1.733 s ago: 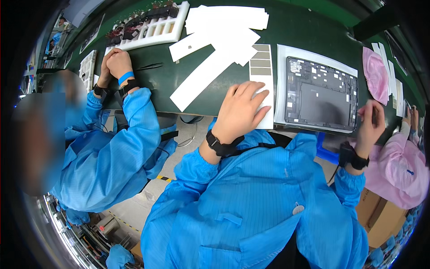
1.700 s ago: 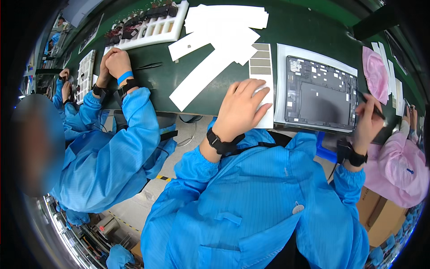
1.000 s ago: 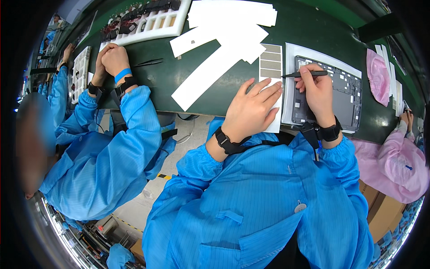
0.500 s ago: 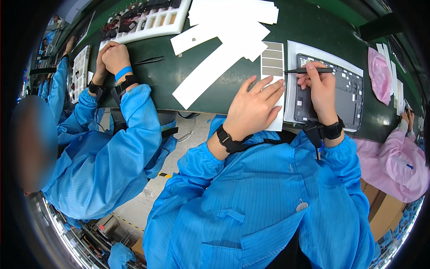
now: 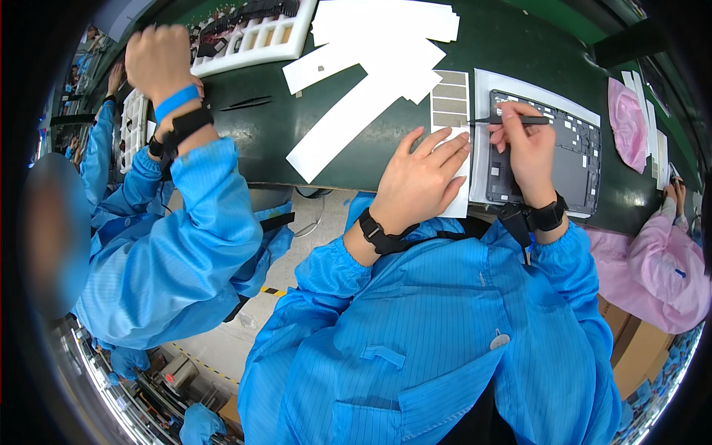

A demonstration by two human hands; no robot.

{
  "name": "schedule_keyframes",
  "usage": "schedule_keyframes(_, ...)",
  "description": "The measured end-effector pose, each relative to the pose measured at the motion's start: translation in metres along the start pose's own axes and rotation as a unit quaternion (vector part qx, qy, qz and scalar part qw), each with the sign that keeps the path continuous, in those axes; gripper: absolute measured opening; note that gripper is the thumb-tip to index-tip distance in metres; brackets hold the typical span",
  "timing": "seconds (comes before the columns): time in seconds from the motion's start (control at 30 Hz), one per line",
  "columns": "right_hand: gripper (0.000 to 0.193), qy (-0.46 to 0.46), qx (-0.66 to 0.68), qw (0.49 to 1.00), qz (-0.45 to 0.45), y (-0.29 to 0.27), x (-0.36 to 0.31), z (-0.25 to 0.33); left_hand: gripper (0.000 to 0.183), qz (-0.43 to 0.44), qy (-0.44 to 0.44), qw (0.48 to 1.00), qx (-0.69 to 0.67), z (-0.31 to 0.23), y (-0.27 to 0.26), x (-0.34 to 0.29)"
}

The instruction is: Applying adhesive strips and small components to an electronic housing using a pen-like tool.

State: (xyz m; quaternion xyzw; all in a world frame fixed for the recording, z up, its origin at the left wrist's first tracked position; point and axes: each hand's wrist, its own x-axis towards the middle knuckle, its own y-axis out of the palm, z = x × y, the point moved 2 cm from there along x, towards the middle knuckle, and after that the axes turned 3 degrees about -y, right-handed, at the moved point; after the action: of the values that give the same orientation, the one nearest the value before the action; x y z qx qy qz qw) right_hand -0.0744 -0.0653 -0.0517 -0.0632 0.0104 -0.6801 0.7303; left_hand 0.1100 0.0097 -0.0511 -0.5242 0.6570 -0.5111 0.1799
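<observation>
On the green desk (image 5: 526, 44), a label strip (image 5: 449, 104) is held under the flattened left hand (image 5: 421, 178); black tweezers (image 5: 537, 120) are grasped by the right hand (image 5: 529, 152) over a dark panel (image 5: 571, 163), tips near the strip.

You have two tweezers (image 5: 534, 120), one dark panel (image 5: 560, 167), two white trays (image 5: 252, 61), and four visible grey patches (image 5: 449, 105) on one backing strip (image 5: 458, 205).

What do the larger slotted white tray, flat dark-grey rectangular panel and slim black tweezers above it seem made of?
Slotted white tray: probably matte foam, given its thick, rounded walls. Flat dark-grey rectangular panel: plastic or coated metal, satin, given its soft sheen. Slim black tweezers: metal or plastic; matte darkness leaves it open.
</observation>
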Motion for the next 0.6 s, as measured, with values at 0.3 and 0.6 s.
schedule_keyframes(0.3, 0.024, 0.082, 0.155, 0.978, -0.112, -0.097, -0.017, 0.008, 0.041, -0.005, -0.049, 0.998, -0.025, 0.004, -0.003, 0.006)
schedule_keyframes(0.6, 0.022, 0.081, 0.034, 0.994, -0.069, -0.073, -0.064, 0.014, 0.031, -0.057, -0.045, 0.995, -0.066, -0.022, -0.001, 0.006)
